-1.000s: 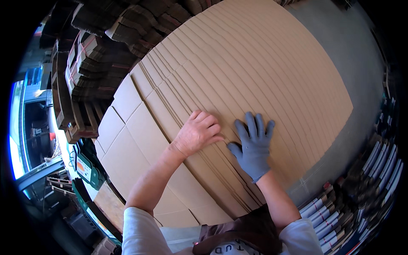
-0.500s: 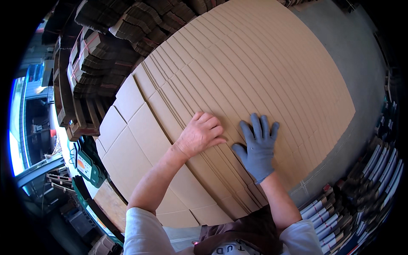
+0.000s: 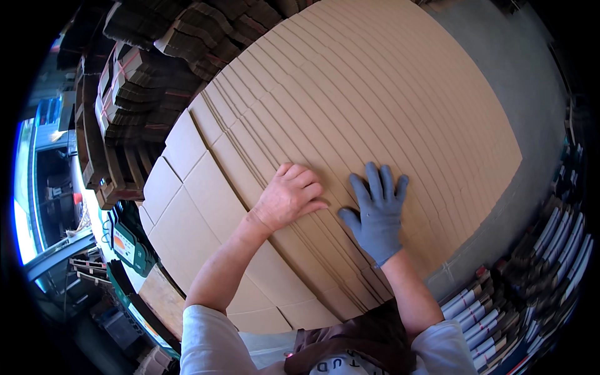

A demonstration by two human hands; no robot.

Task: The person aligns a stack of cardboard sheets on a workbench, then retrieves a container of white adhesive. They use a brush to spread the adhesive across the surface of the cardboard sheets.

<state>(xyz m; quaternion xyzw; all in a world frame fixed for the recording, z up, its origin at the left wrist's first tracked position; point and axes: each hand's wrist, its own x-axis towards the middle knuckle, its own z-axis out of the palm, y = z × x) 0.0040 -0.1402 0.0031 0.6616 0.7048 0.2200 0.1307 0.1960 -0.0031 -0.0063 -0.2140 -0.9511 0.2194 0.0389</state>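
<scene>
A wide fan of flat brown cardboard sheets spreads out before me, their edges overlapping in steps from left to right. My left hand, bare, lies on the fan's middle with its fingers curled in and the thumb pointing right. Its fingertips are hidden, so what they hold, if anything, does not show. To its right, my right hand wears a grey glove and rests flat on the sheets with fingers spread. A creased cardboard blank with slotted flaps forms the left end of the fan.
Strapped stacks of folded cardboard stand on a wooden pallet at the far left. Green-edged printed packages lie below it. Bundles of white-edged flat cartons sit at the lower right. Grey floor shows beyond the fan's right edge.
Both hands keep their shape and their places on the sheets. The whole view has shifted very slightly, with the fan and hands a little further left in the picture.
</scene>
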